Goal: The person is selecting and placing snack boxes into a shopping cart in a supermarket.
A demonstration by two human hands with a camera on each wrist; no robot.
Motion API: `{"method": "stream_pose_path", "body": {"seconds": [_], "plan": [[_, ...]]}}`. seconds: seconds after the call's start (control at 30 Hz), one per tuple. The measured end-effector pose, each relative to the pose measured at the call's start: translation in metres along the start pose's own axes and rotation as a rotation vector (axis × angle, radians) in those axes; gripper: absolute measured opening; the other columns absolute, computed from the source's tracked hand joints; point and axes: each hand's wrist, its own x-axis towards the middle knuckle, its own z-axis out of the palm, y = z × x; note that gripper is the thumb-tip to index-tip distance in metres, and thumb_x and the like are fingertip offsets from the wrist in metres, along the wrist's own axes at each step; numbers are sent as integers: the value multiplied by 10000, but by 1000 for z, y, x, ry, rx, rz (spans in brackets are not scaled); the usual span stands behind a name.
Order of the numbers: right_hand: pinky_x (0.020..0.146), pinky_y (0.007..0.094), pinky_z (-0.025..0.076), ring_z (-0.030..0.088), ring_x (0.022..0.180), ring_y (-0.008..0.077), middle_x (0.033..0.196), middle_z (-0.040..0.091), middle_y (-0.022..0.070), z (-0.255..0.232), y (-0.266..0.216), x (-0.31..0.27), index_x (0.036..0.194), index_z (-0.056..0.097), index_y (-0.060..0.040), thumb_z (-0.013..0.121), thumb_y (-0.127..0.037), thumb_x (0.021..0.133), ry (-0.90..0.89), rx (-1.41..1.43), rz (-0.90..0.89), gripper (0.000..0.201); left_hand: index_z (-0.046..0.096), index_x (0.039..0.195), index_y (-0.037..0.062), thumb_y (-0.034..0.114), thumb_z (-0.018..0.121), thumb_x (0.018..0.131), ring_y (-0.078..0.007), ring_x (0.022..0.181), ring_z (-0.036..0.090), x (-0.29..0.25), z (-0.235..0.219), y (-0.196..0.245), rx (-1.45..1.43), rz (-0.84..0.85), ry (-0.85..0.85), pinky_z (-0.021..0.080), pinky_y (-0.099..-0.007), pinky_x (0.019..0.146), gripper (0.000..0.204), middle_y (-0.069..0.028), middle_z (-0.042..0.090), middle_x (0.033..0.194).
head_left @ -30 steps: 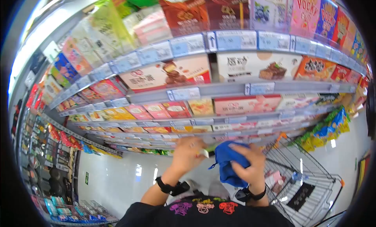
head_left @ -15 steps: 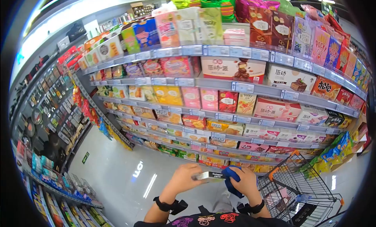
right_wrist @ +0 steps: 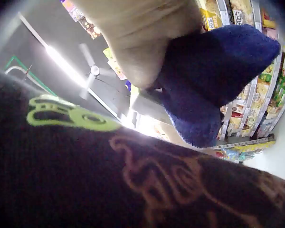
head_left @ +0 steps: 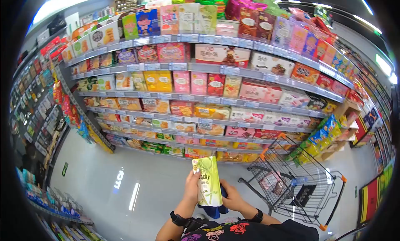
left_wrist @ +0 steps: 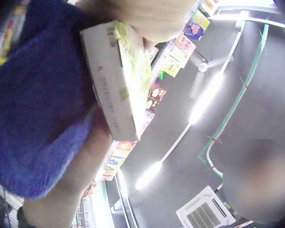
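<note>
In the head view a green Pocky box (head_left: 209,182) stands upright in front of the body, its printed front towards me. My left hand (head_left: 191,187) grips its left edge. Behind the box's lower right side, my right hand (head_left: 234,199) holds a blue cloth (head_left: 213,212); the box hides part of that hand's fingers. The left wrist view shows the box's pale narrow side (left_wrist: 111,80) close beside the cloth (left_wrist: 33,104). From the right wrist, the cloth (right_wrist: 213,71) hangs in folds below the hand (right_wrist: 142,38).
Shelves (head_left: 212,100) packed with snack boxes rise ahead. A wire shopping cart (head_left: 291,187) with a few items stands at the right, near hanging snack bags (head_left: 321,137). More racks (head_left: 33,116) line the left side, beyond the shiny floor (head_left: 104,178).
The box has turned from edge-on to front-facing and upright in my left hand. My right hand with the cloth has moved behind it. The head view has shifted, showing more shelving and cart.
</note>
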Motion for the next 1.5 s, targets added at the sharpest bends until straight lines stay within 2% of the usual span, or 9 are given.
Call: {"method": "stream_pose_path", "body": {"seconds": [0.13, 0.37, 0.63, 0.87, 1.07, 1.23, 1.3, 1.4, 1.5], "plan": [[847, 364, 463, 599, 996, 304, 1094, 598, 180, -27, 0, -39, 1180, 507, -25, 596, -147, 791, -160, -117, -57, 417, 491, 1120, -2, 185, 424, 951, -188, 794, 653, -9, 15, -24, -3, -52, -2, 548, -298, 697, 261, -113, 631, 963], [870, 327, 452, 596, 989, 233, 1113, 602, 142, -135, -24, -118, 1185, 529, -35, 605, -91, 750, 514, -49, -87, 446, 520, 1130, 1, 245, 364, 965, -213, 810, 653, -20, 87, -123, 116, -365, -206, 556, -349, 708, 333, -131, 637, 975], [794, 417, 441, 524, 884, 369, 994, 515, 202, -196, 3, -276, 1318, 391, -89, 649, -167, 733, 667, -484, 143, 644, 466, 1250, 80, 498, 306, 954, -217, 1004, 593, -83, 216, -284, 52, -843, -419, 489, -371, 882, 537, -96, 584, 1138], [850, 435, 435, 502, 961, 420, 1089, 486, 251, -252, 36, -374, 1334, 364, -84, 636, -168, 745, 820, -582, 321, 654, 474, 1203, 51, 217, 505, 897, -269, 963, 605, -124, 268, -368, 189, -1038, -442, 495, -424, 859, 350, -121, 604, 1072], [861, 395, 448, 567, 970, 348, 1076, 562, 205, -281, 61, -405, 1259, 433, -66, 628, -184, 749, 846, -400, 193, 559, 438, 1235, 15, 38, 527, 812, -239, 1057, 561, -136, 301, -375, 250, -704, -493, 461, -392, 910, 432, -103, 554, 1162], [845, 363, 478, 617, 955, 288, 1094, 593, 169, -280, 76, -424, 1221, 475, -47, 613, -151, 763, 650, -152, 376, 490, 340, 1344, 21, -20, 529, 742, -234, 1260, 408, -136, 325, -376, 112, -452, -633, 325, -374, 1051, 632, -106, 451, 1320], [835, 344, 489, 610, 982, 258, 1130, 579, 145, -278, 97, -430, 1211, 482, -33, 579, -116, 789, 711, 54, 299, 441, 299, 1369, 19, -56, 512, 747, -232, 1268, 391, -143, 341, -365, 76, -421, -708, 327, -346, 1047, 662, -110, 409, 1361], [857, 328, 494, 589, 1018, 221, 1147, 562, 128, -289, 111, -441, 1228, 474, -28, 529, -74, 813, 781, 972, 348, 421, 269, 1381, 13, -46, 521, 727, -240, 1314, 329, -149, 350, -365, 24, -360, -833, 321, -357, 1054, 703, -119, 347, 1399], [874, 327, 500, 583, 1020, 202, 1135, 564, 136, -301, 112, -452, 1251, 454, -15, 489, -63, 831, 733, 1204, 321, 424, 276, 1373, 26, 18, 610, 723, -256, 1298, 347, -158, 359, -368, 105, -318, -898, 365, -389, 1020, 731, -116, 359, 1378]]}}
